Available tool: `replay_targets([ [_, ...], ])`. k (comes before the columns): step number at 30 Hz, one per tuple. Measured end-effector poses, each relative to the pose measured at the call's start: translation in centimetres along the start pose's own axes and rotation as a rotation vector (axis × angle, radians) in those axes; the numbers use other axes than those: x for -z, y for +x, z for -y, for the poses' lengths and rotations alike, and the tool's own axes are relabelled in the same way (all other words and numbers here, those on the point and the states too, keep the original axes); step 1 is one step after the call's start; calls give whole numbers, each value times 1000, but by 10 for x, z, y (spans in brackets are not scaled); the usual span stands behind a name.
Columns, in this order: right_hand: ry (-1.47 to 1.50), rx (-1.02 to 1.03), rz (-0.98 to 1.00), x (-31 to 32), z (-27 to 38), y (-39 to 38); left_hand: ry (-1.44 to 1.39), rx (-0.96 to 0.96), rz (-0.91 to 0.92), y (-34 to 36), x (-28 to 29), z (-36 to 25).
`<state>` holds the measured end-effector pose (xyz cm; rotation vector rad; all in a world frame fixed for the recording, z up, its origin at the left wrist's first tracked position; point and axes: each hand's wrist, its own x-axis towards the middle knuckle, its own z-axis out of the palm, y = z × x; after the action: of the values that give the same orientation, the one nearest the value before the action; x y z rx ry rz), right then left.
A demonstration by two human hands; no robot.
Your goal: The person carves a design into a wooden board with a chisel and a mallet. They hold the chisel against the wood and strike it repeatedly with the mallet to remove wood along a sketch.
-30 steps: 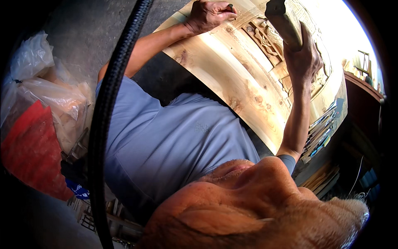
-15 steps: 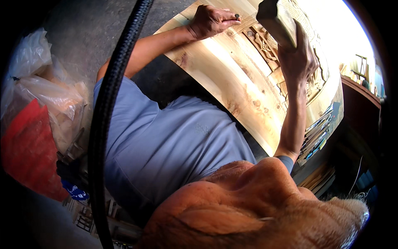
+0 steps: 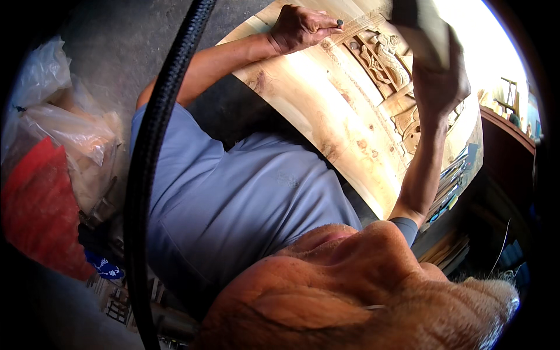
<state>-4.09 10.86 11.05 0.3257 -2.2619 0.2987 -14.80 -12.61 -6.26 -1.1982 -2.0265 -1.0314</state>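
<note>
My left hand (image 3: 300,28) is closed around a thin carving chisel (image 3: 340,23). Only the chisel's dark round butt end shows above the fingers; its blade is hidden. In my right hand (image 3: 440,87) is a blocky wooden mallet (image 3: 423,35), blurred by motion and held up to the right of the chisel, apart from it. Beneath both hands lies a pale wooden board (image 3: 326,116) with knots. A carved relief (image 3: 388,61) with scrolling figures runs along the board, partly covered by the mallet and my right hand.
Several carving tools (image 3: 452,184) lie in a row at the board's right end. Clear plastic bags (image 3: 70,128) and a red sheet (image 3: 38,210) sit at the left. A black braided cable (image 3: 153,146) crosses the view. Strips of wood (image 3: 449,251) lie lower right.
My right hand and the mallet have moved to the right, away from the chisel, uncovering more of the carving. My left hand has shifted slightly to the right with the chisel.
</note>
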Motion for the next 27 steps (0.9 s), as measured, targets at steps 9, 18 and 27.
replay_targets([
  [9,-477,81,282,15,-23,-20,1,29,48,6,10,-10],
  [18,-41,-582,721,75,23,-161,-61,434,21,27,17,-2],
  [27,-17,-217,472,88,60,-189,-89,84,130,69,22,-60],
])
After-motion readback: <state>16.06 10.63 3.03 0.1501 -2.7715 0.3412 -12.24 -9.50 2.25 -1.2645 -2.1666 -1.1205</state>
